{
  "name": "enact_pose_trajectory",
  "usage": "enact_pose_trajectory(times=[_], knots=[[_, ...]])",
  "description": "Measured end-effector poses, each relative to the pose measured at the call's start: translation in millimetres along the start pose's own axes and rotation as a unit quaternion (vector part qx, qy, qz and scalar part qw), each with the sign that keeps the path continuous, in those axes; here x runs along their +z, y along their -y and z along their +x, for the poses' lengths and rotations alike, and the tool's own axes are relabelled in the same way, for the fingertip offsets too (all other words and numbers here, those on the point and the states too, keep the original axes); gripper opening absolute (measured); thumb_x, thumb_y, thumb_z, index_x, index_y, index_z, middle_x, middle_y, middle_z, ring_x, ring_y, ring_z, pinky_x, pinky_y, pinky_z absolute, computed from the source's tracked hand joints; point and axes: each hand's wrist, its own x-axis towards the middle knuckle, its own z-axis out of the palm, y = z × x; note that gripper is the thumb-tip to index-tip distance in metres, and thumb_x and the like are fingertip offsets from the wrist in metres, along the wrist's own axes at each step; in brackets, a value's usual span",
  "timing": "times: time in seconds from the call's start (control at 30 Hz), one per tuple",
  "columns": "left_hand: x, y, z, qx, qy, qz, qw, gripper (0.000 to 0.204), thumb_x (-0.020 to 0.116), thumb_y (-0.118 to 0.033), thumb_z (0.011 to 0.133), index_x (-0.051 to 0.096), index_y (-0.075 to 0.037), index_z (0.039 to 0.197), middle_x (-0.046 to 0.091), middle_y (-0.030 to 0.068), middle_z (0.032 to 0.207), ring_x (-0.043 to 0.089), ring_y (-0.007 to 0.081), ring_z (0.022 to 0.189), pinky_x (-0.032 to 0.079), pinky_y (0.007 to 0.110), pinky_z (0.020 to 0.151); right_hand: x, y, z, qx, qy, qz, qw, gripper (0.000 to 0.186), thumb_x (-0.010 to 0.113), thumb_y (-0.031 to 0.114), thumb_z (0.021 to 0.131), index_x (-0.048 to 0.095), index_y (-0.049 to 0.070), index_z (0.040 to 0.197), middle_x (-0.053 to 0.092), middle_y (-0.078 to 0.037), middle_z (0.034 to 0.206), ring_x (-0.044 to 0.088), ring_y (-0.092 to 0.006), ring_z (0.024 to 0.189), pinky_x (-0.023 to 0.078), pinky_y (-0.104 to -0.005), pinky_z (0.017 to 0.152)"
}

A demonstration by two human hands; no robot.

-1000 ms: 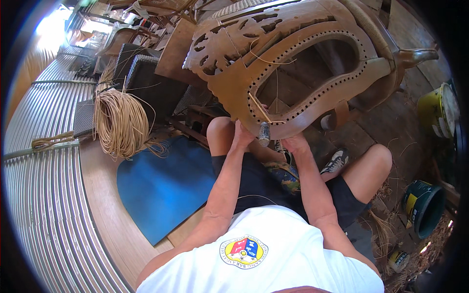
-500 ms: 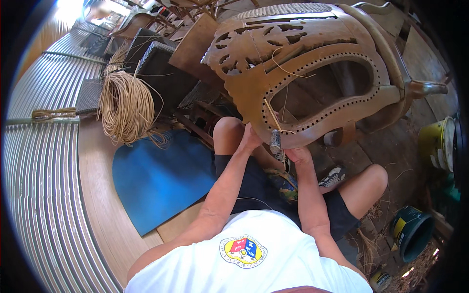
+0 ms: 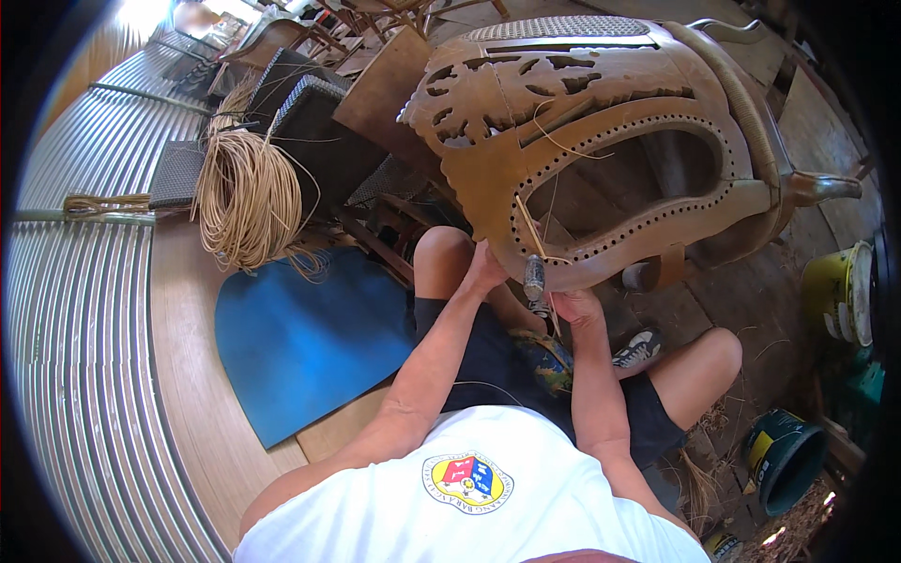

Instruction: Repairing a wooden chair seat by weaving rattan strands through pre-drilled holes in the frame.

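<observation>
Brown wooden chair (image 3: 488, 183), upper right of frame: pierced carving, rounded opening edged with small holes. Left hand (image 3: 486, 270) at its lower rim, fingers partly hidden; spread and hold cannot be told. Right hand (image 3: 576, 308) just below the rim, fingers curled beside a thin pale strand (image 3: 556, 320); grip on it unclear. Mottled grey cylindrical handle (image 3: 534, 277) between the hands. Left of frame: looped fibrous coil (image 3: 249, 197), flat blue sheet (image 3: 300, 347), ribbed metal (image 3: 84, 375).

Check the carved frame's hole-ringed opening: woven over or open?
Open: you can see straight through the carved frame inside its ring of holes; no woven panel spans it.
</observation>
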Motion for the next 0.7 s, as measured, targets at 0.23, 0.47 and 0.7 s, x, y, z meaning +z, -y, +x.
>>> enact_pose_trajectory(times=[0.23, 0.47, 0.7], knots=[[0.1, -3.5, 1.2, -0.001, 0.007, -0.017, 1.0, 0.043, 0.081, -0.004, 0.076, 0.065, -0.001, 0.117, 0.068, 0.0098, 0.116, 0.066, 0.0166, 0.102, 0.055, 0.033, 0.091, -2.8, -10.6, 9.5, -0.025, -0.067, -0.015, 0.997, 0.067, 0.08, 0.025, 0.085, 0.052, 0.005, 0.142, 0.059, -0.007, 0.14, 0.057, -0.0192, 0.126, 0.045, -0.0378, 0.108], [-3.9, 0.0, -0.7, -0.018, 0.028, 0.069, 0.997, 0.041, 0.078, -0.004, 0.081, 0.065, -0.001, 0.119, 0.069, 0.0096, 0.117, 0.066, 0.0167, 0.103, 0.056, 0.033, 0.092, -13.4, -11.9, 9.2, -0.019, -0.045, -0.052, 0.997, 0.065, 0.08, 0.027, 0.086, 0.053, 0.006, 0.141, 0.061, -0.006, 0.137, 0.058, -0.0199, 0.123, 0.046, -0.0386, 0.108], [3.7, 10.1, -5.7, -0.009, -0.026, -0.029, 0.999, 0.028, 0.074, -0.001, 0.08, 0.07, -0.003, 0.108, 0.073, 0.0084, 0.095, 0.069, 0.0188, 0.085, 0.055, 0.032, 0.077, -17.9, -12.9, 9.2, -0.054, -0.067, -0.068, 0.994, 0.06, 0.079, 0.027, 0.086, 0.056, 0.006, 0.137, 0.063, -0.006, 0.134, 0.059, -0.0195, 0.122, 0.046, -0.0394, 0.108]])
